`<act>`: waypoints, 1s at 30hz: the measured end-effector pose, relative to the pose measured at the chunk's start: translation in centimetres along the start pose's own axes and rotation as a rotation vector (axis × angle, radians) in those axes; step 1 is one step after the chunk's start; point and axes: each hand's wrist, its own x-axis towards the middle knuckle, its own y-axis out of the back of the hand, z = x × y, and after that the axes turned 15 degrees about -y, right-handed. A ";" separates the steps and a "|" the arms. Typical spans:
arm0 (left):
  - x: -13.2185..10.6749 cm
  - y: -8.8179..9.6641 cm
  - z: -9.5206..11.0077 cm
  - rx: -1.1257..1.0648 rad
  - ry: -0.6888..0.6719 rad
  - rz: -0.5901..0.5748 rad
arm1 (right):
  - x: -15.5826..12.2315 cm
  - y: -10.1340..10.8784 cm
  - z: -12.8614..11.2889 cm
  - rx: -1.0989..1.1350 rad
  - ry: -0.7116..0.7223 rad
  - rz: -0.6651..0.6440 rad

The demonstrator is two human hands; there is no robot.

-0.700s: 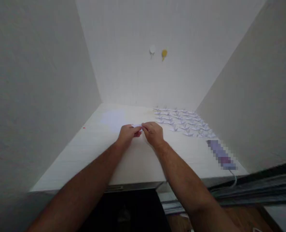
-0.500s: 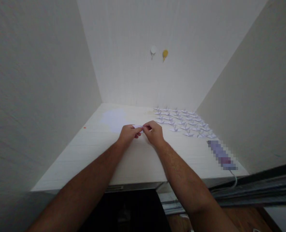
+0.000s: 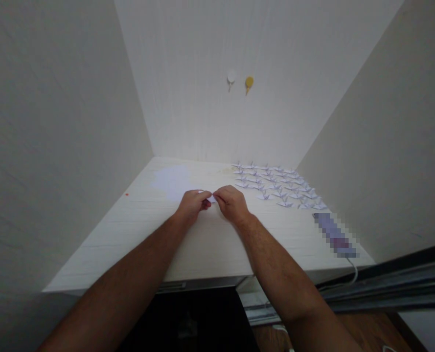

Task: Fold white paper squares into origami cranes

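My left hand (image 3: 192,205) and my right hand (image 3: 232,203) meet over the middle of a pale wooden desk (image 3: 129,230). Both pinch a small piece of pale lilac paper (image 3: 211,198) between their fingertips; only a sliver of it shows between the hands. The fingers of both hands are curled closed on it. A stack of lilac paper sheets (image 3: 171,180) lies on the desk just beyond my left hand.
Several folded paper cranes (image 3: 276,186) stand in rows at the back right of the desk. A blurred flat device (image 3: 333,234) with a white cable lies at the right edge. Walls close in on three sides; two pins (image 3: 240,80) sit on the back wall.
The hands have drawn closer together over the paper, so less of it shows. They stay at the same spot on the desk.
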 end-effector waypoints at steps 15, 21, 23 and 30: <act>0.2 0.2 -0.1 -0.079 0.014 -0.019 | -0.2 -0.4 0.2 0.258 -0.008 -0.002; 0.2 0.2 0.0 0.045 -0.077 -0.068 | 0.3 -0.9 -0.2 0.752 -0.695 -0.038; 0.2 0.2 0.0 0.117 -0.122 -0.081 | 0.5 -0.8 -0.2 0.852 -0.804 -0.142; 0.4 0.5 -0.3 0.198 -0.164 -0.040 | 0.5 -0.5 -0.3 0.819 -0.740 -0.216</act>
